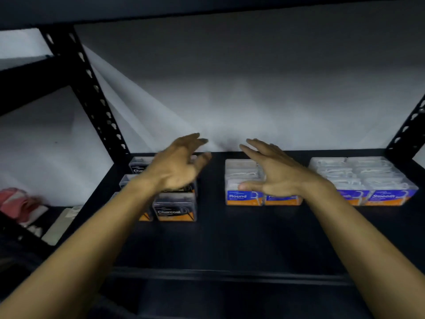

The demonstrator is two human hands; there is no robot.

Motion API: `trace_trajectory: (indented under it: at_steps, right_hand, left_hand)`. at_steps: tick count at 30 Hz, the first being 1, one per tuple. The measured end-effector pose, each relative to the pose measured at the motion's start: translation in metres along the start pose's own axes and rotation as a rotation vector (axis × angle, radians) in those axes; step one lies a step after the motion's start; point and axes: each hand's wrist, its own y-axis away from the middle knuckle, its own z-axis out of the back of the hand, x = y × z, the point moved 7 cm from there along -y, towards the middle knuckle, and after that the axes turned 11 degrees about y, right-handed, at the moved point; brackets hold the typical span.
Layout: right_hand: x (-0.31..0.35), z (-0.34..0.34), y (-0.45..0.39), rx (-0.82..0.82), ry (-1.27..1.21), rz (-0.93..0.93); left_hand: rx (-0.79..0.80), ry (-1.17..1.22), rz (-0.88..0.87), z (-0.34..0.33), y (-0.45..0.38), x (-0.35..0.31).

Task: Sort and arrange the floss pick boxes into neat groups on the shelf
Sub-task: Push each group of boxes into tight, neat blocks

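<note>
Hovering with fingers spread, gripping nothing: left hand, right hand; sitting beneath fingertips in 3 groups: Charcoal boxes, Round boxes, Smooth boxes; seemingly nearing completion, only squaring remaining.

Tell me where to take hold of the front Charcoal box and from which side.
Pinch the front Charcoal box across its front and back faces, coming from above. A neighbour hugs its left side, so that face looks blocked, while its lid is clear. The left hand hovers nearest.
</note>
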Motion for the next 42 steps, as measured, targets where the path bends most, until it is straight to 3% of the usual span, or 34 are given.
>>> trace_trajectory:
  at_steps: [4,8,14,17,36,39,42]
  right_hand:
    - [0.049,0.010,-0.042,-0.124,-0.142,0.051]
    - [0.084,-0.003,-0.093,-0.070,-0.216,0.039]
    - [0.113,-0.030,-0.138,0.159,-0.169,-0.038]
    - [0.120,-0.038,-0.140,0.244,-0.166,-0.056]
    - [0.113,-0.045,-0.142,0.239,-0.265,-0.053]
    - [0.110,-0.036,-0.135,0.125,-0.307,-0.022]
    - [0.116,-0.024,-0.102,-0.185,-0.347,0.039]
  left_hand:
    - [-0.083,0.026,0.252,0.043,0.001,0.092]
    - [0.048,0.014,0.358,0.049,-0.003,0.151]
    - [0.288,0.069,0.299,0.037,-0.014,0.173]
    - [0.333,0.090,0.273,0.032,-0.015,0.179]
    - [0.326,0.102,0.216,0.025,-0.013,0.189]
    - [0.203,0.038,0.139,0.040,-0.006,0.175]
    - [-0.024,0.024,0.026,0.059,0.024,0.145]
